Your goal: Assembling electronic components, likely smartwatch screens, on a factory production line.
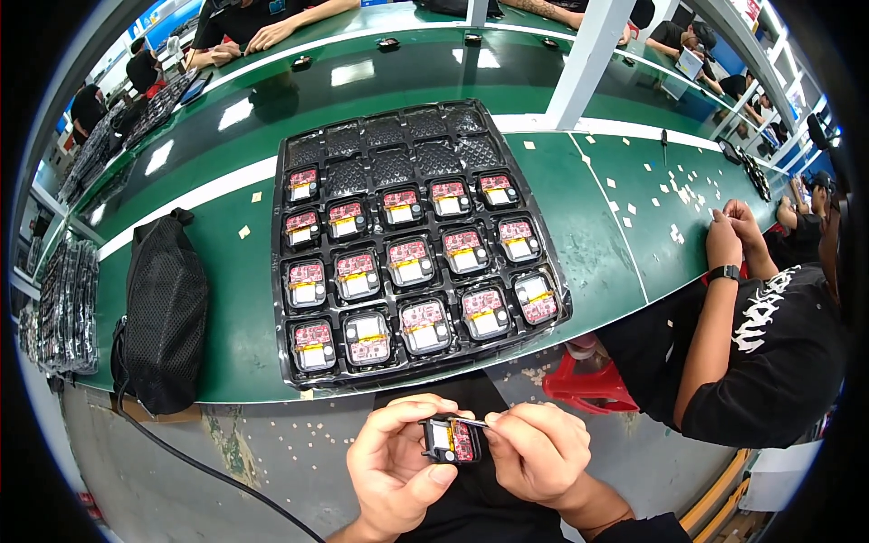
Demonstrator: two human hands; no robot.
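While pinched: module between both grips.

The small module is partly covered by the fingers of the left hand and by the right hand; its back cannot be seen. The thin tool vanishes into the right hand's grip. Both forearms are cut off by the lower edge. Parts on the boards in the black tray are too small to tell.

Both hands bare, no gloves; black sleeve at rt forearm, dark trousers.
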